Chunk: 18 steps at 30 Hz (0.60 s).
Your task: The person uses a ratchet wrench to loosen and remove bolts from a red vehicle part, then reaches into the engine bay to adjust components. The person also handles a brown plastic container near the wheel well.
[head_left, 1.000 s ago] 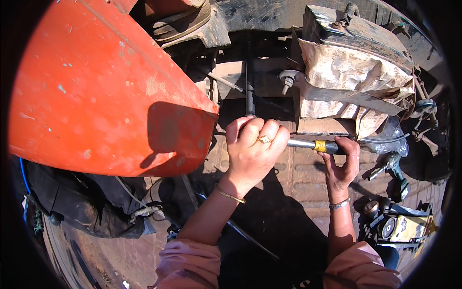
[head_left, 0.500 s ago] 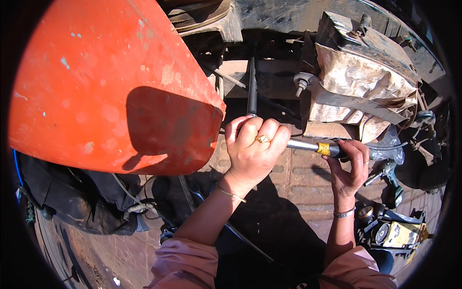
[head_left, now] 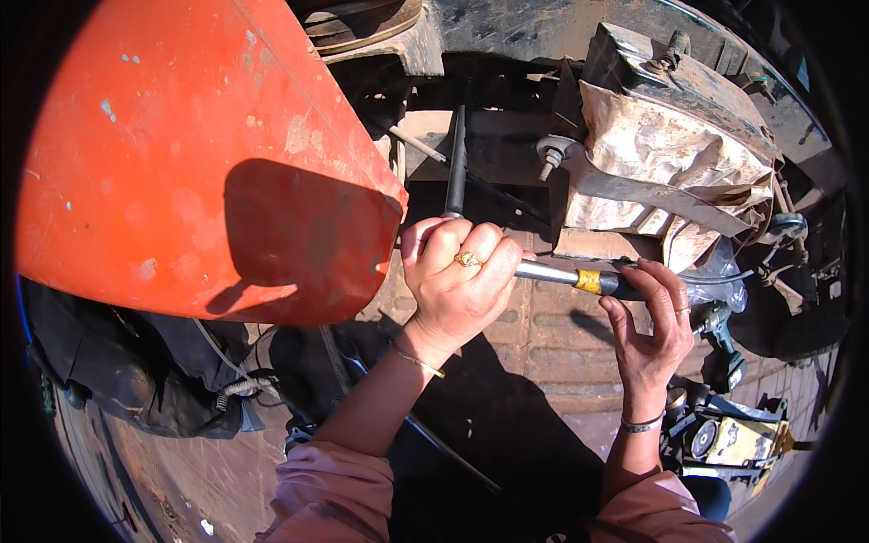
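My left hand (head_left: 460, 281) is closed over the head end of a ratchet wrench (head_left: 546, 271), a chrome bar with a yellow band and a black grip. The wrench head is hidden under its fingers. From that end a long dark extension bar (head_left: 457, 163) runs away into the vehicle's underside, where its far tip is lost in shadow. My right hand (head_left: 654, 321) loosely holds the end of the black grip, thumb below and fingers over the top.
An orange body panel (head_left: 181, 163) fills the left. At right stands a box-shaped part (head_left: 670, 145) in torn pale wrapping, held by a metal bracket (head_left: 661, 195). Below lie a power drill (head_left: 722, 339), a tool case (head_left: 742, 439), a long metal rod (head_left: 453, 457) and a black bag (head_left: 109, 362).
The scene has shifted slightly left in the picture. My right hand's fingers have loosened and spread a little at the grip; my left hand keeps its hold on the wrench head.
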Available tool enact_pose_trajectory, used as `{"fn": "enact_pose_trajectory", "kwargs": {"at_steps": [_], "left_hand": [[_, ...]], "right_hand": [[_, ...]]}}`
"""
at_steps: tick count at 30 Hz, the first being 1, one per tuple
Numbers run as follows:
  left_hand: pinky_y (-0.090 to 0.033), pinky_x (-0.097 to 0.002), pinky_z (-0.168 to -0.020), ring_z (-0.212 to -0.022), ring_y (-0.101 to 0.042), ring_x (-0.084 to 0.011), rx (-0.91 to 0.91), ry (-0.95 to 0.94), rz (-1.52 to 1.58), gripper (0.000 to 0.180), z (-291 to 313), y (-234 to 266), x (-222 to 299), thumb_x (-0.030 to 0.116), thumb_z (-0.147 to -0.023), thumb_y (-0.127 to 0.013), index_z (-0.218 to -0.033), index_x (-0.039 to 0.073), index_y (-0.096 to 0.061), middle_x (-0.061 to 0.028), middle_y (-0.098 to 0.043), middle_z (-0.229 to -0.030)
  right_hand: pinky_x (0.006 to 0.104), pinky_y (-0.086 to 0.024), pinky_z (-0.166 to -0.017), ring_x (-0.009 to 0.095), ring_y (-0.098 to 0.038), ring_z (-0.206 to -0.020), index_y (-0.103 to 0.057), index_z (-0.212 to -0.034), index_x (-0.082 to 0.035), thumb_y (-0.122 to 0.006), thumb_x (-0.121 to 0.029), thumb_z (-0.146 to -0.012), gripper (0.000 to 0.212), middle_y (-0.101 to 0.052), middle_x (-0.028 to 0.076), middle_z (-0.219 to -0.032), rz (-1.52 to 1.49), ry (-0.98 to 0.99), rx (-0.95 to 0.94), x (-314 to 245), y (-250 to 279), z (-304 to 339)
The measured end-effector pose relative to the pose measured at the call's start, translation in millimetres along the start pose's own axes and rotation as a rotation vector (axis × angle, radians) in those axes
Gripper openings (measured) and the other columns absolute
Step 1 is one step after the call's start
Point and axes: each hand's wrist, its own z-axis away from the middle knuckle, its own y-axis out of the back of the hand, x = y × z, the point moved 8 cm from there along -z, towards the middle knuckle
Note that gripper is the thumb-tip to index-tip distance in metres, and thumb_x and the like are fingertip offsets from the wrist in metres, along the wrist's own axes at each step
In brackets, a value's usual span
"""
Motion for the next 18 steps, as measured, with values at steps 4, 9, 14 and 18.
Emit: {"fn": "enact_pose_trajectory", "kwargs": {"at_steps": [4,9,14,18], "left_hand": [[-0.042,-0.0349,-0.084,-0.084,-0.053,-0.0143,0.041,0.033,-0.003,0.014,2.4,-0.1,1.8,0.014,-0.067,-0.071,-0.078,0.018,-0.063,0.0061,-0.052,-0.082],[-0.04,-0.0342,-0.085,-0.083,-0.053,-0.0141,0.088,0.024,-0.024,0.012,3.3,-1.7,3.8,0.021,-0.07,-0.074,-0.077,0.02,-0.064,0.0075,-0.054,-0.081],[-0.04,-0.0338,-0.084,-0.083,-0.052,-0.0144,0.109,-0.001,-0.055,0.013,5.1,-2.1,5.2,0.026,-0.071,-0.076,-0.076,0.021,-0.065,0.0082,-0.055,-0.08],[-0.04,-0.034,-0.084,-0.082,-0.052,-0.0144,0.136,-0.007,-0.064,0.014,4.7,-2.1,4.8,0.028,-0.072,-0.076,-0.075,0.021,-0.064,0.0083,-0.054,-0.078]], "right_hand": [[0.0218,-0.034,-0.047,0.008,-0.049,-0.055,-0.064,-0.082,-0.003,-0.07,-0.023,-0.093,0.024,-0.059,0.002,-0.069,-0.119,-0.264,0.219,37.7,31.3,14.1],[0.0181,-0.028,-0.037,0.004,-0.042,-0.044,-0.067,-0.093,0.002,-0.055,-0.059,-0.093,0.063,-0.056,0.001,-0.065,-1.253,-0.919,-0.345,67.5,-62.4,54.4],[0.0147,-0.026,-0.033,0.003,-0.033,-0.042,-0.057,-0.101,-0.005,-0.057,-0.049,-0.096,0.045,-0.05,0.002,-0.067,-1.957,-1.124,-0.314,56.6,-93.8,58.2],[0.0166,-0.024,-0.033,0.003,-0.034,-0.039,-0.054,-0.096,-0.011,-0.058,-0.029,-0.101,0.019,-0.049,0.001,-0.063,-1.704,-1.024,-0.163,66.6,-82.0,47.6]]}}
